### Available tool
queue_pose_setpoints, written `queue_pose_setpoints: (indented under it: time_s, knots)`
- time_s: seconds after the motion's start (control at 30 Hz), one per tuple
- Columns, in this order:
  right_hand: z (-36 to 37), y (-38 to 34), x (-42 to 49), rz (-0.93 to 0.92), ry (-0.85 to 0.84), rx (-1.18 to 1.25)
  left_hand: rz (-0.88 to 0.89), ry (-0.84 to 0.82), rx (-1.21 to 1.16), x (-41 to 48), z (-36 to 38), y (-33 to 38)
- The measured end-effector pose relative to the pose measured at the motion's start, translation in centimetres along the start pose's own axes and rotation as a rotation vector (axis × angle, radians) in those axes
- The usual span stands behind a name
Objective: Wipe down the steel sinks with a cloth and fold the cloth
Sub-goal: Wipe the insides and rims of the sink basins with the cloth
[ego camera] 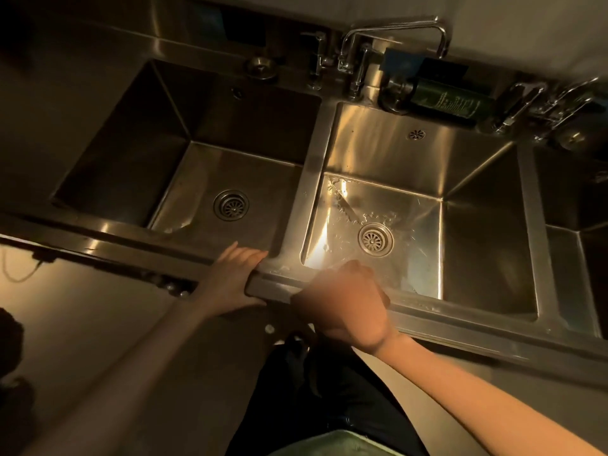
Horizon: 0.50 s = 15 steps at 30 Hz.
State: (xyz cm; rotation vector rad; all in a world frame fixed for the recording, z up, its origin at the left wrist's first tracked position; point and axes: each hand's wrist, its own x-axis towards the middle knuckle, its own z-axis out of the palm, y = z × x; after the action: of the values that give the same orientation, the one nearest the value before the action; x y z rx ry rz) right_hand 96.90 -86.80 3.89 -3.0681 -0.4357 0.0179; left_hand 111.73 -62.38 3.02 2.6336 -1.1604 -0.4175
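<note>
Cable [14, 274]: thin loop against the floor at the far left, below the counter edge.
Left sink [138, 143]: deep steel basin, mostly in shadow, with a paler streaked patch on the floor near the front wall.
Left drain [231, 204]: round strainer set in the basin floor, right of centre.
Front rim [131, 246]: steel edge along the near side of all the basins, catching light in spots.
Left hand [232, 278]: clamped on the front rim at the left sink's near right corner, fingers laid over the top, thumb wrapped under the front face.
Fabric [332, 442]: pale green strip at the bottom edge, below dark trousers [329, 390]; cannot tell whether cloth or clothing.
Right hand [348, 304]: blurred, knuckles up, fingers curled under, over the front rim of the middle sink; cannot tell whether anything sits inside the curl.
Cloth: not made out anywhere for certain; possibly hidden under the right hand, possibly the green fabric.
Middle sink [394, 149]: brightly lit basin, droplets and a wet streak scattered over the floor.
Middle drain [375, 239]: round strainer just beyond the right hand.
Faucet [394, 29]: bent steel spout on the back ledge, behind the divider and the middle sink.
Bottle [450, 102]: dark green, lying on its side on the back ledge.
Right sink [566, 192]: only partly in frame, in shadow.
</note>
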Motion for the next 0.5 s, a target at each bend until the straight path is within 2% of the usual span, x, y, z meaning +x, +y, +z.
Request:
queue_pose_setpoints:
  time_s: [0.07, 0.2, 0.37, 0.5]
  knots:
    - [0.2, -1.2, 2.2, 0.072, 0.01, 0.083, -0.016, -0.019, -0.019, -0.1, 0.1, 0.0]
    - [0.1, -2.6, 5.3, 0.133, -0.002, 0.109, -0.202, -0.092, -0.098, -0.8, -0.1, -1.3]
    - [0.2, -0.3, 10.0, 0.237, -0.004, 0.2, -0.108, -0.171, -0.026, -0.8, -1.6, -1.6]
    - [0.1, 3.5, 14.5, 0.241, -0.049, 0.155, -0.133, -0.131, -0.006, 0.7, -1.6, -0.8]
